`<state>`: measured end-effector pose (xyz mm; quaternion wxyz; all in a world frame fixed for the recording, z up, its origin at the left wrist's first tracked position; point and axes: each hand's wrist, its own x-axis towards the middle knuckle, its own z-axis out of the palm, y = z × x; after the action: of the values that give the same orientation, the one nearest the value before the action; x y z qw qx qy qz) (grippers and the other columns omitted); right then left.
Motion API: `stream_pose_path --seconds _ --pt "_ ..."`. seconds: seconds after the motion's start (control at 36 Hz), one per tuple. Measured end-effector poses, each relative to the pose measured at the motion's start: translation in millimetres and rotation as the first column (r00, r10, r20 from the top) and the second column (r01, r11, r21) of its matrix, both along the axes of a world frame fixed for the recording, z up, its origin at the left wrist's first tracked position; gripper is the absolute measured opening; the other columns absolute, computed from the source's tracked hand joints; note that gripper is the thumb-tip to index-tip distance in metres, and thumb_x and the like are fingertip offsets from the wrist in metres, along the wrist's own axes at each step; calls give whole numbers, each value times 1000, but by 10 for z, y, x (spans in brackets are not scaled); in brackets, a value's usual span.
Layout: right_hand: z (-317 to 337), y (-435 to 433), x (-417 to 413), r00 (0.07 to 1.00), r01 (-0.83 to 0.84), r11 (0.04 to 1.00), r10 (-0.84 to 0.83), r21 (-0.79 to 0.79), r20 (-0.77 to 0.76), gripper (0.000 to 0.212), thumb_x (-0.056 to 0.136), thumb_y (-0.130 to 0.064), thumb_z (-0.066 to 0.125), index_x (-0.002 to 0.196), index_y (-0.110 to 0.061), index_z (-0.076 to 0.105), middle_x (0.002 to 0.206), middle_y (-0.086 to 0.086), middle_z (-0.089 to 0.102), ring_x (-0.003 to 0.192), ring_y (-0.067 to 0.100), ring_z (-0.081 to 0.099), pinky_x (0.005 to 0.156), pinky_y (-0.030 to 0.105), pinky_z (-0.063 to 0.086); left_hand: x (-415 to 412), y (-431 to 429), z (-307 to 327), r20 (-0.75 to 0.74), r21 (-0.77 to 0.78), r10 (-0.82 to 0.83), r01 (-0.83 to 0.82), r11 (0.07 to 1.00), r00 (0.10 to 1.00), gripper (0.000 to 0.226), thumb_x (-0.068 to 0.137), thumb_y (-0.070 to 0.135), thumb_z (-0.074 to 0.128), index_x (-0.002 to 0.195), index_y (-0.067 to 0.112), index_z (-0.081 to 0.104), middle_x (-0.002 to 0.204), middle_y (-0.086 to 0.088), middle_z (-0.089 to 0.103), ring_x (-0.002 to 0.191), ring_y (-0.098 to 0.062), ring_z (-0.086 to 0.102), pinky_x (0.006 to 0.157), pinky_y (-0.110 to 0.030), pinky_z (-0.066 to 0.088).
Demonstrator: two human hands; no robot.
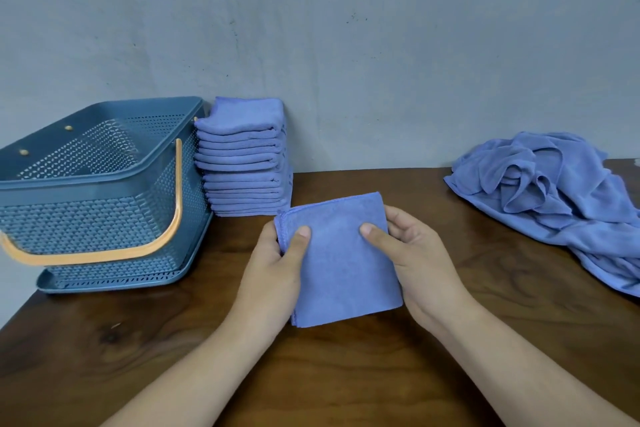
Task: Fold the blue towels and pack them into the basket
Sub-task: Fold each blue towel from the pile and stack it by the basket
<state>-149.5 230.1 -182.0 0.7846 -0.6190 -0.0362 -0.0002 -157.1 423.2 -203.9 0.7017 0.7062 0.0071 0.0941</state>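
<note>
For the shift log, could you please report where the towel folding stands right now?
Status: left grip and right grip hold folded towel, thumbs on top. Beside basket a folded stack, none seen inside. At right an unfolded pile, nothing blocking.

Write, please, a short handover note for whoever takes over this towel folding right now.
The left hand and right hand both grip one folded blue towel, thumbs on top, over the wooden table.
A stack of folded towels stands right of the blue basket; a pile of unfolded towels lies far right.
Done: the stack folded; no towel shows in the basket.
Left: fold the pile, pack all into the basket.
</note>
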Motion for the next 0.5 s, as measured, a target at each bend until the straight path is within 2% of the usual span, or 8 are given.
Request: stream_pose_path --seconds 0.08,0.14,0.22,0.31,0.42,0.5 --pt "23 40 -32 1000 -18 999 18 -33 5 26 102 -10 67 128 -12 72 123 8 77 117 28 73 108 55 53 -35 -2 -11 156 158 141 -165 973 978 16 109 39 53 109 23 58 102 2 69 91 -5 66 79 -17 49" --pt "38 59 -37 999 -46 998 47 -53 9 25 103 -11 65 127 -12 73 124 8 77 119 28 72 109 56 52 -68 -5 27 231 207 154 -203 957 961 20 110 38 48 103 19 52 93 0 62 80 -2 59 70 -11 45" --pt "107 118 -55 995 -97 994 98 -53 12 26 103 -12 65 128 -10 73 125 11 76 120 30 72 110 56 51 -107 26 79 295 261 155 -236 936 943 24 110 41 42 98 20 46 83 16 59 74 -1 57 66 -15 43" --pt "210 209 -51 992 -117 992 119 -40 46 28 102 -11 66 129 -8 70 127 12 75 121 31 70 111 55 51 -112 97 122 367 272 166 -276 922 915 24 110 41 37 98 22 44 85 29 58 76 -2 58 66 -16 40" --pt "352 365 -28 986 -118 992 122 -38 111 29 101 -13 68 128 -4 64 125 13 75 121 33 70 109 56 53 -97 244 193 450 270 224 -371 889 864 28 110 48 31 107 25 45 100 25 63 87 -4 63 73 -29 47" --pt "462 488 -18 974 -139 987 150 -75 172 28 102 -12 67 129 -4 63 125 12 75 120 32 71 103 49 57 -57 383 232 486 259 288 -451 854 825 23 108 51 30 109 31 43 95 16 66 84 -11 64 71 -39 46"
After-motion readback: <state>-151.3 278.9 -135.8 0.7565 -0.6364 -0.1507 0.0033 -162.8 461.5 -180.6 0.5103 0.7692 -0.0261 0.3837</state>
